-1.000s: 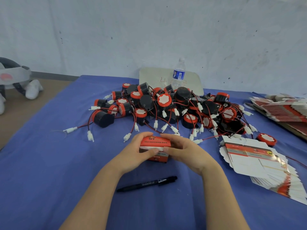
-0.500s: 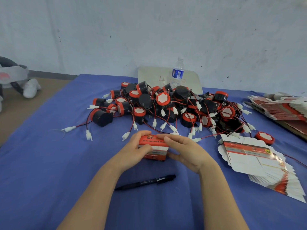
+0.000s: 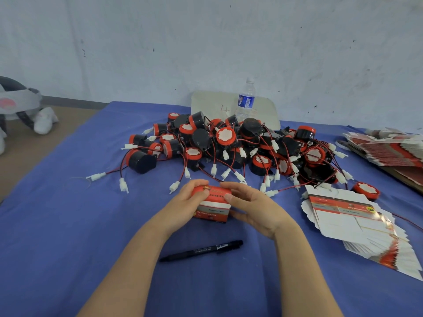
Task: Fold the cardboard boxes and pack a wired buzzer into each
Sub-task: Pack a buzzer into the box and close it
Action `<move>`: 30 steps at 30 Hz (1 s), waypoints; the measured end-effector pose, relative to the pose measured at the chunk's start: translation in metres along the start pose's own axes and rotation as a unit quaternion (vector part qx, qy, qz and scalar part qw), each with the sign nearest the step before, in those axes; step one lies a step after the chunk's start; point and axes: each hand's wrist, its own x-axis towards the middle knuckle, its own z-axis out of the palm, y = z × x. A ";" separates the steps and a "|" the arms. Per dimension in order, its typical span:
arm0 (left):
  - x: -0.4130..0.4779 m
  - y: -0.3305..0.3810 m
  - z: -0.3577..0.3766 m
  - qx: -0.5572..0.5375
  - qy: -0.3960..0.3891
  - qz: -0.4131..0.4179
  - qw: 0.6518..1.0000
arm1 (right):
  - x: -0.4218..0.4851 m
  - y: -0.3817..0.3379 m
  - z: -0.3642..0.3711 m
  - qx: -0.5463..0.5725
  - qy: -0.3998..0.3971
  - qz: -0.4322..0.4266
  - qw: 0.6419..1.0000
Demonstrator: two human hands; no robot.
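Blue tablecloth; left hand, right hand, grip curled round red box, lettering blurred

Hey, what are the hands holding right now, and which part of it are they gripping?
Both hold one folded cardboard box: the left hand grips its left end, the right hand its right end, both reaching over the top.

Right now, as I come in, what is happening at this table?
A person holds one small red and white cardboard box in both hands: the left hand grips its left end, the right hand its right end. The box is folded into shape; whether a buzzer is inside cannot be seen. Behind it lies a pile of wired buzzers, to the right a stack of flat boxes, and nearer, a black pen.
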 end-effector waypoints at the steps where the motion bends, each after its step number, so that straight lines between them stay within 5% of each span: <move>1: 0.000 0.000 0.000 -0.028 0.005 -0.006 1.000 | 0.000 0.000 0.001 -0.003 0.003 0.003 1.000; 7: 0.001 -0.002 0.002 -0.159 0.025 0.013 0.987 | 0.000 0.000 0.003 -0.011 0.007 0.017 1.000; 19: 0.000 -0.008 -0.002 -0.121 0.009 0.025 0.992 | 0.001 0.002 0.011 -0.109 0.025 0.017 0.994; 25: 0.003 -0.008 -0.006 -0.258 0.026 0.002 0.966 | 0.004 0.002 0.015 -0.118 0.057 0.013 0.991; 30: 0.000 -0.010 -0.017 -0.156 -0.022 -0.003 0.988 | 0.003 0.002 0.018 -0.178 0.067 -0.008 0.982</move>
